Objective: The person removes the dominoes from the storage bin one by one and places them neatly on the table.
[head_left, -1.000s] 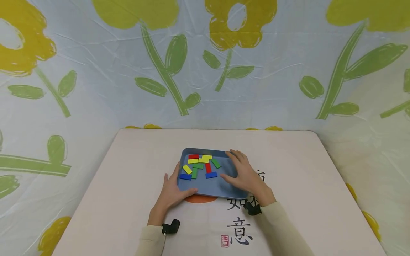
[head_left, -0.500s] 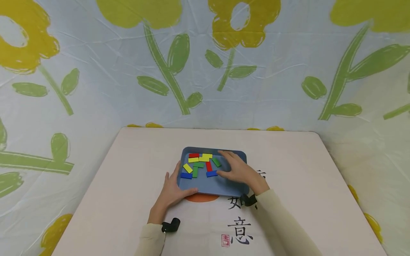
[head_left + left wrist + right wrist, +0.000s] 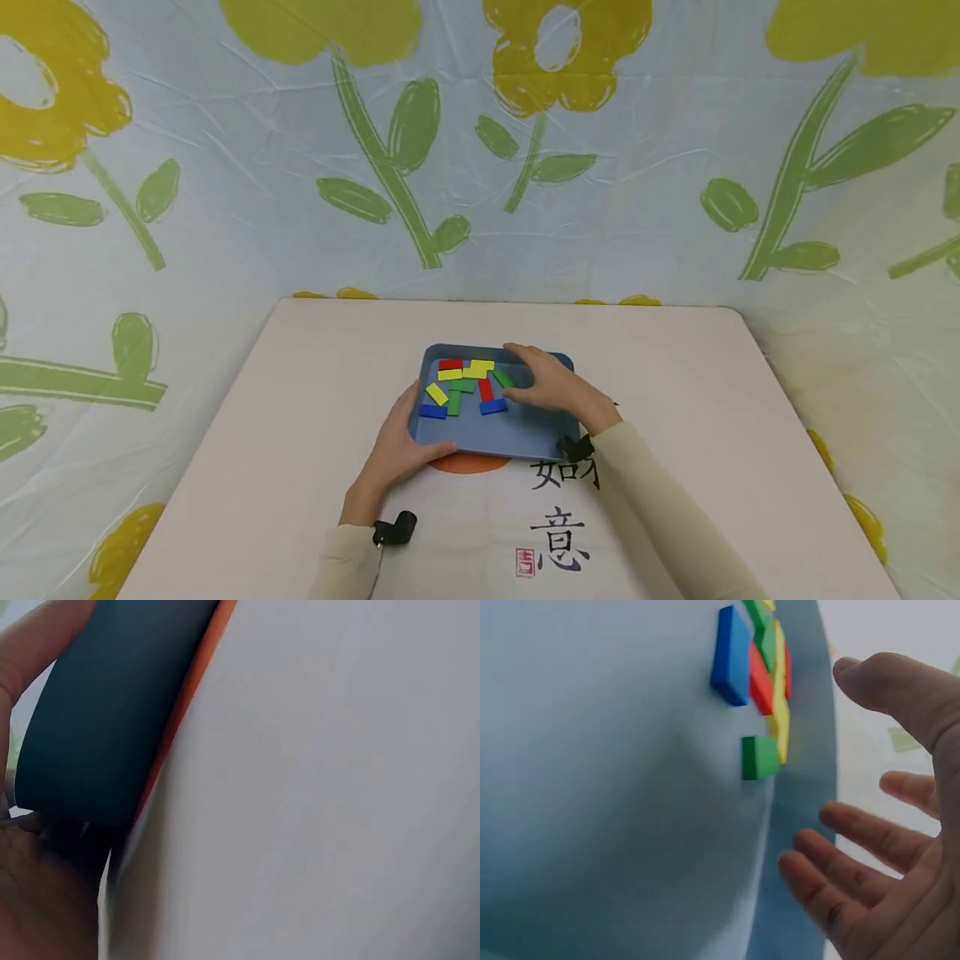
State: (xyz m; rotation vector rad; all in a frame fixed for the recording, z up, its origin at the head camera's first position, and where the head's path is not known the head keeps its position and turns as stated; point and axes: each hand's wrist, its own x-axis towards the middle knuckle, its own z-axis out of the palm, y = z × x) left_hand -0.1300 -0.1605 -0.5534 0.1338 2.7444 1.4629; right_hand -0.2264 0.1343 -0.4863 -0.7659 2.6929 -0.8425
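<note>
A blue-grey rectangular tray (image 3: 472,435) lies on the table with several small red, yellow, green and blue blocks in its left and far part. My left hand (image 3: 396,450) holds the tray's near left corner, its thumb along the near rim and its fingers at the left side. Over the tray's right part is my right hand (image 3: 553,382), thumb and fingers apart, nothing between them. Nearest to it are a tilted green block (image 3: 502,378), a red block (image 3: 485,390) and a blue block (image 3: 492,407). The right wrist view shows that green block (image 3: 760,757) apart from the fingertips.
The pale table mat (image 3: 300,467) carries black written characters (image 3: 560,542), a red seal mark (image 3: 525,562) and an orange printed shape (image 3: 468,463) partly under the tray. A flower-printed cloth (image 3: 637,192) surrounds the table at the back and sides.
My right hand has moved left from the tray's right edge to above the blocks' right side. The left hand stays at the corner, and the blocks show no clear shift.
</note>
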